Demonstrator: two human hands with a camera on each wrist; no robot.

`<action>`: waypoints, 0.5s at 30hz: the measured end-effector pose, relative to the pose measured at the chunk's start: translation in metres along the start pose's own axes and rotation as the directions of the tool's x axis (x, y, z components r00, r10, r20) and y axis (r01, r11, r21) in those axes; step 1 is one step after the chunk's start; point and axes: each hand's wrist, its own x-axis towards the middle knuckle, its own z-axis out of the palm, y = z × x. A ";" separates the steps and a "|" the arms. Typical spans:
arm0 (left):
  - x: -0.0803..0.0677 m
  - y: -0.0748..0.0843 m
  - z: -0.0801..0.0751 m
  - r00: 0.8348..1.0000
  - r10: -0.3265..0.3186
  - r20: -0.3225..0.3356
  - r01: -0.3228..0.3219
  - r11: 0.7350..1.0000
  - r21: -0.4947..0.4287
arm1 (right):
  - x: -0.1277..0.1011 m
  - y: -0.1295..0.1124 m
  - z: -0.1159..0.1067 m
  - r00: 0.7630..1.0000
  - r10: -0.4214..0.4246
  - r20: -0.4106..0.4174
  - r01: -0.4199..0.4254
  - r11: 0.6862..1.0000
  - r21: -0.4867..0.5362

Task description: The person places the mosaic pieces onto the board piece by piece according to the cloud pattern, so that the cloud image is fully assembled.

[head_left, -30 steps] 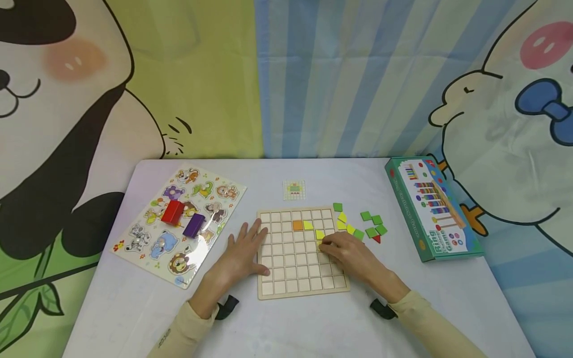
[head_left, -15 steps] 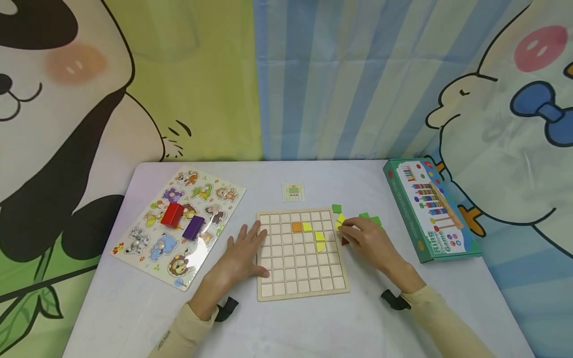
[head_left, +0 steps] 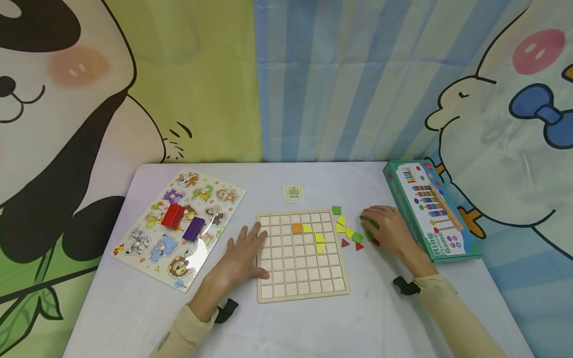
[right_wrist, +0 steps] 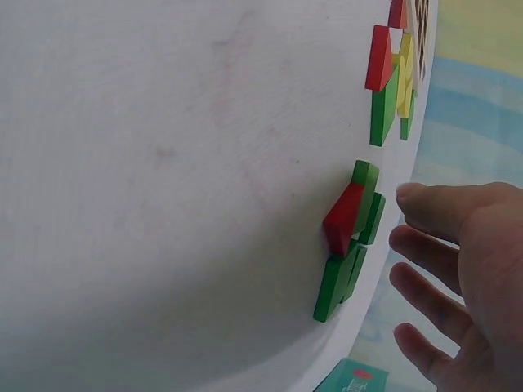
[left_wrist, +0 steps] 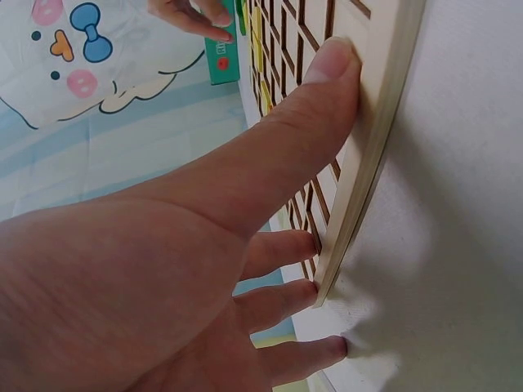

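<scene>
My left hand rests at the left side of a wooden grid board. In the left wrist view its thumb lies on the board's frame, with the other fingers spread along the far edge. An orange square tile and several yellow tiles sit in the grid. My right hand hovers over the green tiles right of the board. In the right wrist view its fingers are extended and apart, holding nothing, beside green tiles and a red triangular tile.
Loose yellow tiles, a green tile and red triangles lie along the board's right edge. A pattern card is behind it. Left is an animal puzzle bearing red and purple blocks; right, a green box.
My right hand has left a yellow tile on the grid and moved right, past the yellow tiles, to the green ones. Red triangles beside the board are uncovered. My left hand stays put.
</scene>
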 end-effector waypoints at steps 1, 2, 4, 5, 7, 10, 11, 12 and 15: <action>0.000 0.000 0.000 1.000 0.000 -0.001 0.000 1.000 -0.001 | -0.001 0.001 0.000 1.000 0.011 0.016 -0.011 1.000 0.004; 0.000 0.000 0.000 1.000 0.000 -0.002 0.000 1.000 -0.001 | -0.002 0.002 0.001 0.999 0.022 0.031 -0.022 1.000 0.008; 0.000 0.001 -0.001 1.000 0.000 -0.002 0.000 1.000 -0.001 | -0.003 0.004 0.001 0.998 0.037 0.054 -0.038 0.999 0.017; 0.000 0.001 -0.001 1.000 -0.001 -0.003 0.001 1.000 0.000 | -0.003 0.004 0.002 0.997 0.044 0.062 -0.045 0.999 0.019; -0.001 0.001 -0.001 1.000 -0.001 -0.003 0.001 1.000 0.003 | -0.004 0.005 0.002 0.997 0.046 0.068 -0.048 0.999 0.020; -0.001 0.001 -0.001 1.000 -0.002 -0.003 0.002 1.000 0.006 | -0.004 0.007 0.003 0.998 0.037 0.060 -0.038 0.999 0.010; -0.001 0.001 -0.001 1.000 -0.003 -0.002 0.003 1.000 0.006 | -0.004 0.007 0.003 0.998 0.032 0.054 -0.032 0.999 0.005; -0.001 0.001 -0.001 1.000 -0.003 -0.002 0.003 1.000 0.006 | -0.004 0.008 0.003 0.998 0.029 0.052 -0.030 1.000 0.003; -0.001 0.001 -0.001 1.000 -0.006 0.000 0.006 1.000 0.007 | -0.003 0.008 0.003 0.998 0.025 0.053 -0.025 1.000 -0.011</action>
